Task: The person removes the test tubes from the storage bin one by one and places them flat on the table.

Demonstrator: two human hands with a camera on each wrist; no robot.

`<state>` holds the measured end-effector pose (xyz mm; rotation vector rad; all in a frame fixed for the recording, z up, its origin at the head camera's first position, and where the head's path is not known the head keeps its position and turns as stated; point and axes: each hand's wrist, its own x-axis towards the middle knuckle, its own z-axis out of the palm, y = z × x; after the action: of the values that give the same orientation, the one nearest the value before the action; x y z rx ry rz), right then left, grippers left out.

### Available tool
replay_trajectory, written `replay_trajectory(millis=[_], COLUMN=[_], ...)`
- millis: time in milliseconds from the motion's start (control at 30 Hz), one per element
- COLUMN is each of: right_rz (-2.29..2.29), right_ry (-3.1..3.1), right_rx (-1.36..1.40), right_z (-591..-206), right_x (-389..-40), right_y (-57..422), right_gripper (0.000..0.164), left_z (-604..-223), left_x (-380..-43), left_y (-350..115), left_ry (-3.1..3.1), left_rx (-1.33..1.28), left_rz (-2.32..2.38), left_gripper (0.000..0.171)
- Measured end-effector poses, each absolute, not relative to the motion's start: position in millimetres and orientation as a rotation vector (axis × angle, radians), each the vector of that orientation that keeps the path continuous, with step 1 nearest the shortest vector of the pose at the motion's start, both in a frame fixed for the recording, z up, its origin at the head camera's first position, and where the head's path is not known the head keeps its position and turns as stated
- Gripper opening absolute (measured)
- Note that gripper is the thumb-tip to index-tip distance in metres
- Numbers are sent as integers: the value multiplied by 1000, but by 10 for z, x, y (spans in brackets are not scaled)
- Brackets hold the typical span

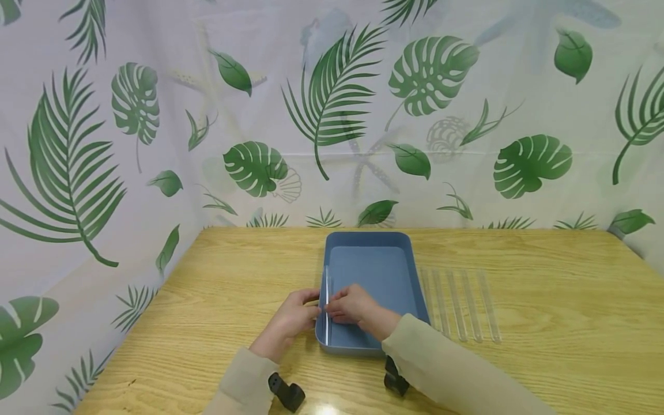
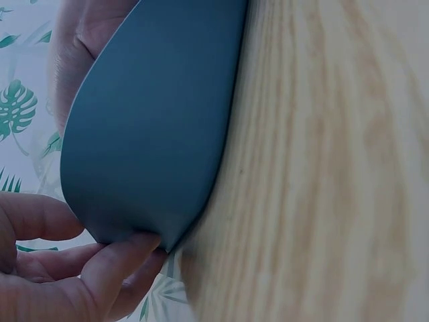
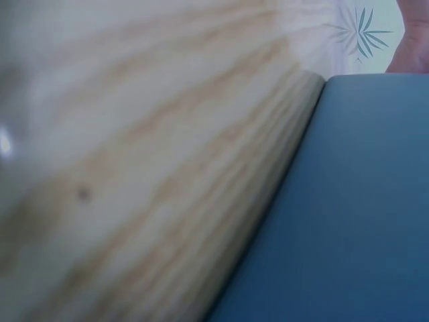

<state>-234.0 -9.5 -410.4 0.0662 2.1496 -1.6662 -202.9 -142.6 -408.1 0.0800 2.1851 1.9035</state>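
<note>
A shallow blue tray [image 1: 373, 288] lies on the table between my hands. One clear test tube [image 1: 327, 331] lies lengthwise along the tray's left wall. My right hand [image 1: 355, 308] reaches in over the tray and pinches this tube near its middle with bent fingers. My left hand [image 1: 294, 320] holds the tray's left side from outside. In the left wrist view, its fingers [image 2: 114, 268] press against the tray's outer wall [image 2: 154, 127] near the bottom corner. The right wrist view shows mostly the tray's front wall [image 3: 342, 215], with the right fingers out of view.
Several more clear test tubes [image 1: 471, 305] lie side by side on the table, just right of the tray. The wooden table [image 1: 570, 300] ends at a leaf-patterned curtain [image 1: 353, 115] behind and to the left. A black wrist mount [image 1: 287, 393] sits below the left sleeve.
</note>
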Motion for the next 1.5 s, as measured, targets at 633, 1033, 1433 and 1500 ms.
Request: replay_trajectory(millis=[633, 1033, 1433, 1500], right_rz=[-1679, -1686, -1649, -1643], right_ry=[2152, 2167, 2165, 2164], right_rx=[98, 50, -68, -63], right_z=[-3971, -3718, -3497, -3477], right_x=[-2284, -2236, -2267, -2276], right_y=[42, 336, 915, 1010], right_gripper=[20, 24, 31, 31], left_z=[-4041, -4020, -3960, -3950], left_x=[-2039, -2054, -2070, -2070], left_y=[-1403, -1427, -1421, -1423], left_ry=[2181, 2132, 2105, 2101], left_rx=[74, 74, 58, 58], left_rz=[1872, 1917, 1924, 1920], left_gripper=[44, 46, 46, 46])
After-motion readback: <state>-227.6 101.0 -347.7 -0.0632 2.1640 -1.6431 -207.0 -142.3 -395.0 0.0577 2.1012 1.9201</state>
